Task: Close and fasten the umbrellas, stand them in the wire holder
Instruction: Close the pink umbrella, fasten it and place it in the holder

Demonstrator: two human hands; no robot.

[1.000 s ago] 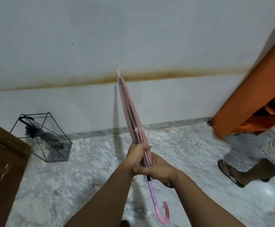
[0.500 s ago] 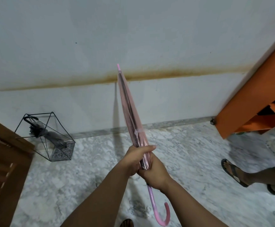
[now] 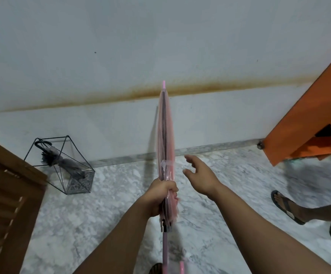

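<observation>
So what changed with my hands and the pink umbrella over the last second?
The right hand let go of the pink umbrella and now hangs open to its right. The left hand still grips the folded canopy, tip pointing up at the wall. The grey umbrella stays in the wire holder.

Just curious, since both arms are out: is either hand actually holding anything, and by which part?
The left hand grips the pink umbrella around the lower end of its folded canopy, just above the handle shaft. The right hand is open beside it, holding nothing.
</observation>
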